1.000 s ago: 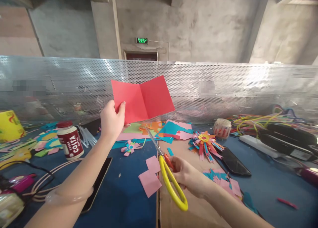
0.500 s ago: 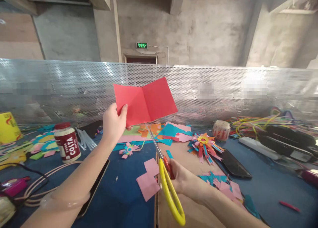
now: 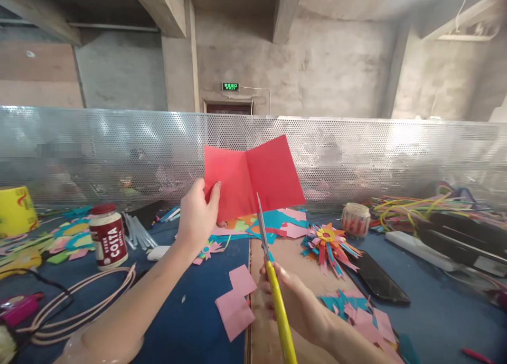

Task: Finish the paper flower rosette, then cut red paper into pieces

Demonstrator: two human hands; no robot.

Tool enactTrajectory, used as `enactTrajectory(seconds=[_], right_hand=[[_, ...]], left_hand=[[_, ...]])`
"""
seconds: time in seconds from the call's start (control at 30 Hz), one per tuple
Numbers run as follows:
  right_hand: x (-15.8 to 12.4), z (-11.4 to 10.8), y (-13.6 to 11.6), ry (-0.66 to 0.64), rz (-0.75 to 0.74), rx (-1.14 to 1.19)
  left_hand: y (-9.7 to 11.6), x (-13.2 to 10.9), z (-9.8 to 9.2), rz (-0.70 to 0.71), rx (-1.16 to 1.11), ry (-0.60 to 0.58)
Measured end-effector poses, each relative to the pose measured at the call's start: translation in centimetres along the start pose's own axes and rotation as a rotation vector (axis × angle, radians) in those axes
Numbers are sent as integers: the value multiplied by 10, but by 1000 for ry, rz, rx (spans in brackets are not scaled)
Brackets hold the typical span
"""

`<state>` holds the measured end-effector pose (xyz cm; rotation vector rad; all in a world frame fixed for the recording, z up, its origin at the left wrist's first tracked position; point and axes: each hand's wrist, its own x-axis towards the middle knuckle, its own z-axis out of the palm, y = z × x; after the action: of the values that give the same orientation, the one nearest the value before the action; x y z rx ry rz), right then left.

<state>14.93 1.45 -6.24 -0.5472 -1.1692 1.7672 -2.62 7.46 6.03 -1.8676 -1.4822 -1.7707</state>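
A creased sheet of red paper (image 3: 273, 174) is held up above the table, unfolded along a middle crease. My left hand (image 3: 198, 208) pinches its lower left side, thumb on the near face. My right hand (image 3: 287, 292) grips a pair of scissors (image 3: 282, 314) with yellow handles. The scissors point upward, and their blades overlap the paper's lower edge beside the crease; whether they are cutting I cannot tell. Below lie two pink paper squares (image 3: 235, 314). A paper flower (image 3: 327, 237) with a yellow centre rests to the right of the blades.
A red-lidded jar (image 3: 106, 237) and a coiled cable (image 3: 83, 306) are at left. On the right lie a black phone (image 3: 378, 279), paper scraps (image 3: 364, 316) and a glass jar (image 3: 355, 220). A perforated metal screen (image 3: 99, 158) runs along the table's back.
The view has tilted up slightly. The scissors have turned more upright, and their blades have come from below the red paper to its lower edge. Both hands appear farther right.
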Motion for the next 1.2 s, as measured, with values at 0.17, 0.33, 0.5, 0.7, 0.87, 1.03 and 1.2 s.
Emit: enactTrajectory(seconds=[0.17,0.33,0.5,0.7,0.87,1.03,1.2], right_hand=[[-3,0,-1,-53,-82,-67],[3,-3,9,-28,-64,20],[27,-18,39,144,-89,45],[35,-18,38,313,-66,-133],[20,-3,37,312,-102,-165],[7,14,24,306,-115,-147],[-1,23,9,296,-138,-148]], left_hand=[[9,-7,1,20,-25,-22],[10,-10,0,-76,-154,-112],[12,-12,-2,-65,-133,-130],[20,-15,-8,54,6,-31],[23,-12,-15,54,29,-7],[28,-16,-17,-1,-110,-85],[33,-25,-18,-52,-201,-175]])
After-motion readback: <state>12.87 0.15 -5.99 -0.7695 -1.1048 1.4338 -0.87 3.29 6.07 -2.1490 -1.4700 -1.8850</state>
